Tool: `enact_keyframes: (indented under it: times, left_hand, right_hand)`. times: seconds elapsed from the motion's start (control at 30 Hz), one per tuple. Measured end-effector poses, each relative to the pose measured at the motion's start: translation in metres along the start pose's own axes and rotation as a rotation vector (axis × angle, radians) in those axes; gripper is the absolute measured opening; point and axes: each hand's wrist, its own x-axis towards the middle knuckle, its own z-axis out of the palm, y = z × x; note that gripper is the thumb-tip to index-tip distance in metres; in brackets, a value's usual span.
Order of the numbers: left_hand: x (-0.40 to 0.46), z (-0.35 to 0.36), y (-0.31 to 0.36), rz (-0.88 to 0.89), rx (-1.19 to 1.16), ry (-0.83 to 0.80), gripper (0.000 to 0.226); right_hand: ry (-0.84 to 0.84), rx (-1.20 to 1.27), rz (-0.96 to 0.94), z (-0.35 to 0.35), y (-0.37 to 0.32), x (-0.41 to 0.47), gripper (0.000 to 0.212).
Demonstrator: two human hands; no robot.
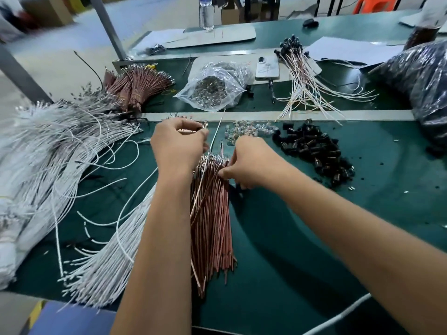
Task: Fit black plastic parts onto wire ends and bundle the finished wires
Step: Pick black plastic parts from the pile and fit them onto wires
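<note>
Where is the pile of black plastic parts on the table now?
In the head view, the pile of black plastic parts lies on the green table, to the right of the right hand and beside a small heap of clear pieces.

Green table (302, 238), copper-brown wires (212, 213)

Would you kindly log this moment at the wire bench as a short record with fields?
surface: green table
left hand: raised, pinching a few wire ends
right hand: fingers curled on the top of the brown wire pile
black plastic parts: loose heap right of the hands
white wires: large spread at left
fitted wires: fanned out at the back, black parts on
clear bag: small metal pieces, back centre
</note>
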Motion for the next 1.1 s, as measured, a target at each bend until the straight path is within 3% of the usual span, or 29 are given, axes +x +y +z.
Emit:
enact_keyframes:
  times: [0.1, 0.33, 0.43, 0.53, 0.63, 0.7, 0.8, 0.93, 1.1]
  left_hand:
    - [-0.001, 0.003, -0.001, 0.011, -0.041, 0.010, 0.009]
    - [0.002, 0.008, 0.001, 0.044, -0.070, 0.010, 0.006]
    - [-0.001, 0.016, 0.003, 0.039, -0.082, -0.019, 0.011]
    - [-0.014, 0.033, 0.012, -0.011, -0.091, -0.210, 0.012]
    - [-0.039, 0.057, 0.023, -0.161, -0.267, -0.496, 0.009]
    - [-0.053, 0.075, 0.027, -0.201, -0.329, -0.566, 0.012]
    - [-0.066, 0.100, 0.031, -0.171, -0.396, -0.539, 0.013]
    - [-0.081, 0.129, 0.030, -0.090, -0.424, -0.490, 0.013]
    - [-0.083, 0.135, 0.012, 0.044, -0.329, -0.521, 0.026]
  right_hand:
    - [0.028, 0.089, 0.051, 0.014, -0.004, 0.005, 0.015]
    - [-0.052, 0.381, 0.127, 0.010, 0.007, 0.006, 0.025]
    - [-0.052, 0.670, 0.122, -0.003, 0.012, 0.007, 0.018]
    - [0.129, 0.978, 0.062, -0.026, 0.027, 0.006, 0.023]
    - [0.414, 1.114, 0.011, -0.056, 0.054, 0.002, 0.019]
    - [0.528, 1.191, -0.009, -0.071, 0.075, -0.005, 0.015]
    - [0.537, 1.233, -0.035, -0.078, 0.101, -0.019, 0.014]
    - [0.414, 1.039, 0.026, -0.059, 0.130, -0.042, 0.012]
    - [0.610, 1.157, 0.023, -0.051, 0.149, -0.054, 0.006]
